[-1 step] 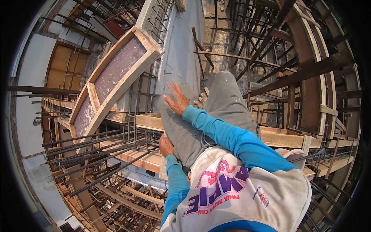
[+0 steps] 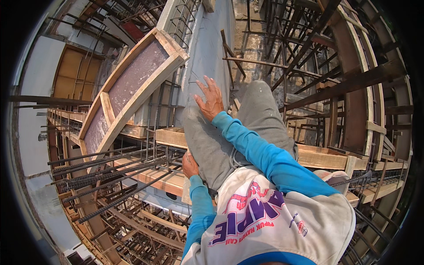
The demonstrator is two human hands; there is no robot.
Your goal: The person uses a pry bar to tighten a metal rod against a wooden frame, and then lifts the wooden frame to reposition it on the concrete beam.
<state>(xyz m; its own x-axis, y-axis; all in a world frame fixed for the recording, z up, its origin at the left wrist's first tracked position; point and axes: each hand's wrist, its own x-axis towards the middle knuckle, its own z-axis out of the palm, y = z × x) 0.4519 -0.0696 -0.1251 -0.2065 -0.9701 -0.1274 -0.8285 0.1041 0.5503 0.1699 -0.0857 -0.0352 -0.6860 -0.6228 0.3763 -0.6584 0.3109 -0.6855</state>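
My right hand [image 2: 210, 102] is held out over my left knee, its fingers spread and nothing in them. It is nearest to the grey trouser leg [image 2: 201, 141]. Low beside my left thigh, my left hand [image 2: 190, 166] rests next to the wooden formwork board [image 2: 171, 137]; its fingers are partly hidden, so I cannot tell what they grip. A curved timber-framed panel [image 2: 137, 73] with a dark face leans to the left. Ribbed steel bars [image 2: 106, 170] stick out left of my left hand.
Ahead stands a pale concrete wall [image 2: 207, 48], with a rebar cage [image 2: 183, 22] along its left. Dark wooden props [image 2: 304, 48] crowd a drop at the right. More timber supports [image 2: 150, 225] lie far below at the left. A wooden beam [image 2: 322, 157] runs to my right.
My right hand has shifted slightly forward and to the right, fingers still spread. My left hand has barely moved.
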